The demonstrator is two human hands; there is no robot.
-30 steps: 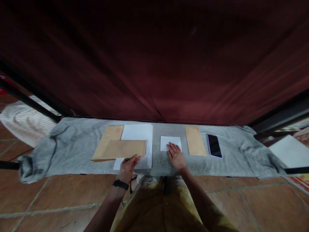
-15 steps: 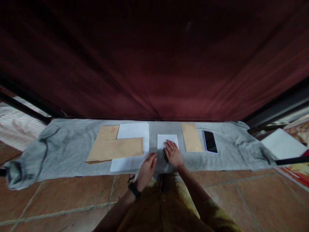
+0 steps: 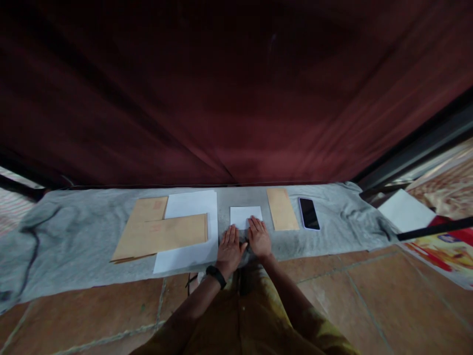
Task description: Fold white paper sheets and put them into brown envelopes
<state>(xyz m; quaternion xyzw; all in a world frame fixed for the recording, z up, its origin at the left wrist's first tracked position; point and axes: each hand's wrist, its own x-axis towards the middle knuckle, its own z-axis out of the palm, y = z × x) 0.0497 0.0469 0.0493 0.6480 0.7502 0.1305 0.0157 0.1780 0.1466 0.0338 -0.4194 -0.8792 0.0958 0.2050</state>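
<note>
A small folded white paper (image 3: pixel 244 215) lies on a grey cloth (image 3: pixel 74 231) spread over the floor. My right hand (image 3: pixel 259 238) rests flat on its near edge, fingers stretched out. My left hand (image 3: pixel 229 245), a black band on its wrist, lies flat beside it with its fingertips at the paper's near left corner. Left of the hands are brown envelopes (image 3: pixel 158 231) stacked over a large white sheet (image 3: pixel 188 222). To the right lie one more brown envelope (image 3: pixel 282 209) and a black phone (image 3: pixel 309 213).
A dark red curtain (image 3: pixel 236 98) hangs behind the cloth. Terracotta floor tiles (image 3: pixel 388 305) run along the near side. A white sheet (image 3: pixel 405 211) and colourful printed matter (image 3: pixel 447 254) lie at the far right, crossed by a black bar (image 3: pixel 436 229).
My left hand has left the large white sheet and moved right, now flat next to my right hand at the small paper. The view has shifted rightwards.
</note>
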